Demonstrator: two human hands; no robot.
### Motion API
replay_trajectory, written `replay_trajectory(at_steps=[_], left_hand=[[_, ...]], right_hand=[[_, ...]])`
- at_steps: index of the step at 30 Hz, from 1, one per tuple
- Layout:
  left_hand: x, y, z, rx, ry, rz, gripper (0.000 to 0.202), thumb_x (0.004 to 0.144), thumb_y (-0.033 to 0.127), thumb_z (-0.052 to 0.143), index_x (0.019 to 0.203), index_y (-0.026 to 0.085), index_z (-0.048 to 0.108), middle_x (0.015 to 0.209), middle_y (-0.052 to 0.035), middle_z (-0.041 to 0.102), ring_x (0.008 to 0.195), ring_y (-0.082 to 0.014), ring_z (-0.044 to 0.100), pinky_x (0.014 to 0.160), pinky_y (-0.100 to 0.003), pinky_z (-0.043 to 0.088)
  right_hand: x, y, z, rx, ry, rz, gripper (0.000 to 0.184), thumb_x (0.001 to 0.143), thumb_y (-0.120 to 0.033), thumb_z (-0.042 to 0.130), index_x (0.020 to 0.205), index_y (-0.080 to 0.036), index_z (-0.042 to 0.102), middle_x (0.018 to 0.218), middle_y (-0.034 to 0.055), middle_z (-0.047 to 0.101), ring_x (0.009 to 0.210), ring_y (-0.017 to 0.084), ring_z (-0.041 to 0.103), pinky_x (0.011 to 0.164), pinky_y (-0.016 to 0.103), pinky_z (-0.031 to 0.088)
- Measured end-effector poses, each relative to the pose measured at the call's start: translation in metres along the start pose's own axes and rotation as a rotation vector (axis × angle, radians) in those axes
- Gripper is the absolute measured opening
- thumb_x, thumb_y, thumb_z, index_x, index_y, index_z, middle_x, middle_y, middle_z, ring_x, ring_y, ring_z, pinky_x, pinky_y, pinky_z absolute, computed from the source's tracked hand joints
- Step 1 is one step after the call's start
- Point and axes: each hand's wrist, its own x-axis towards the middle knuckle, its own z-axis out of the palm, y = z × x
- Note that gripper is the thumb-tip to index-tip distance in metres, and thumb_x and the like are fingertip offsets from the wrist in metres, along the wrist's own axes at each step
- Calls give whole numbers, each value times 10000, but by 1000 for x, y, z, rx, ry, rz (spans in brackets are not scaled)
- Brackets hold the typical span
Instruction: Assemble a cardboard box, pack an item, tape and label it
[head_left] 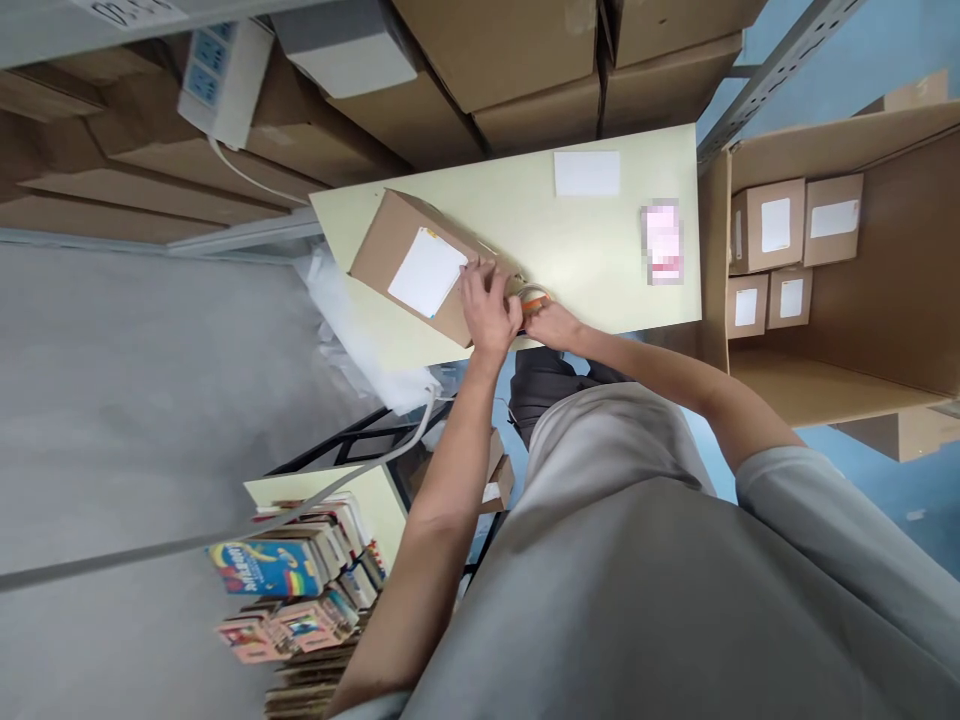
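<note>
A closed brown cardboard box [375, 247] with a white label [427, 272] lies at an angle on the pale table. My left hand [491, 305] rests on the box's right end, fingers spread over its surface beside the label. Just to the right, my right hand [553, 325] is closed around what looks like a tape dispenser [537, 301], with an orange part and a rounded roll showing. The dispenser is close against the end of the box, mostly hidden by my fingers. Whether tape runs onto the cardboard cannot be made out.
On the pale table [600, 290] lie a white paper [587, 173] and a blurred pink item [662, 242]. A large open carton [885, 330] at the right holds several labelled boxes. Shelved cartons [525, 50] and a power strip [225, 80] stand behind; books [270, 568] are lower left.
</note>
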Motion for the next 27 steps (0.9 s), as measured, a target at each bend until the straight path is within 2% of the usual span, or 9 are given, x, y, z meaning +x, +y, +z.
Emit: replay_trajectory(at_steps=[3, 5, 8, 11, 13, 16, 20, 23, 27], left_hand=[[-7, -4, -2, 4, -19, 2, 462, 872, 364, 827, 1324, 281, 779, 1652, -171, 610, 1792, -436, 274, 1490, -658, 36], [-8, -6, -1, 14, -18, -3, 452, 858, 342, 829, 1304, 286, 780, 1646, -164, 616, 1790, -432, 281, 1491, -656, 26], [-7, -9, 4, 5, -3, -15, 428, 856, 314, 831, 1281, 287, 779, 1641, -155, 614, 1804, -419, 246, 1497, -643, 13], [-7, -15, 9, 3, 1, 19, 373, 899, 298, 801, 1266, 236, 776, 1656, -177, 586, 1811, -421, 218, 1492, -631, -12], [-6, -19, 11, 39, 5, 53, 345, 924, 291, 779, 1260, 210, 770, 1656, -197, 579, 1805, -424, 233, 1486, -639, -11], [-6, -23, 13, 115, 22, 77, 358, 919, 290, 775, 1272, 231, 756, 1630, -202, 598, 1786, -433, 287, 1488, -671, 39], [-10, -25, 14, 237, 31, 125, 363, 929, 258, 721, 1291, 237, 745, 1586, -207, 623, 1762, -433, 345, 1482, -689, 122], [-12, -22, 17, 261, 41, 136, 345, 942, 253, 684, 1280, 223, 745, 1568, -220, 627, 1747, -426, 374, 1477, -682, 160], [-12, -15, 18, 251, 52, 120, 315, 957, 276, 661, 1255, 217, 744, 1572, -233, 628, 1727, -425, 407, 1466, -676, 197]], right_hand=[[-11, -4, 2, -44, -40, 44, 370, 1130, -84, 468, 1379, 36, 714, 1242, 276, 852, 1122, 324, 828, 1149, 497, 528], [-30, 9, 3, -51, -65, 73, 407, 1175, -162, 481, 1485, 48, 641, 1262, 279, 852, 1166, 319, 829, 1170, 464, 523], [-72, 48, 0, -49, -111, 196, 443, 1209, -225, 481, 1564, 16, 586, 1304, 271, 853, 1191, 298, 830, 1172, 421, 524], [-113, 91, -8, -85, -130, 343, 498, 1213, -306, 496, 1498, 87, 606, 1224, 335, 848, 1107, 374, 840, 1107, 489, 560], [-123, 109, -16, -108, -90, 421, 527, 1231, -362, 450, 1432, 85, 645, 1179, 348, 846, 1093, 373, 841, 1115, 487, 550], [-107, 113, -29, -52, 6, 513, 530, 1227, -399, 446, 1423, 40, 672, 1173, 318, 858, 1120, 370, 839, 1129, 470, 550], [-58, 93, -48, 97, 93, 619, 578, 1138, -399, 636, 1558, -3, 608, 1354, 317, 823, 1262, 431, 796, 1107, 481, 589], [-30, 75, -58, 159, 110, 672, 551, 1094, -253, 669, 1556, 36, 586, 1392, 336, 798, 1304, 442, 779, 1160, 508, 561], [-4, 60, -60, 213, 134, 718, 415, 1048, -94, 660, 1446, 21, 669, 1322, 319, 818, 1280, 407, 796, 1142, 502, 562]])
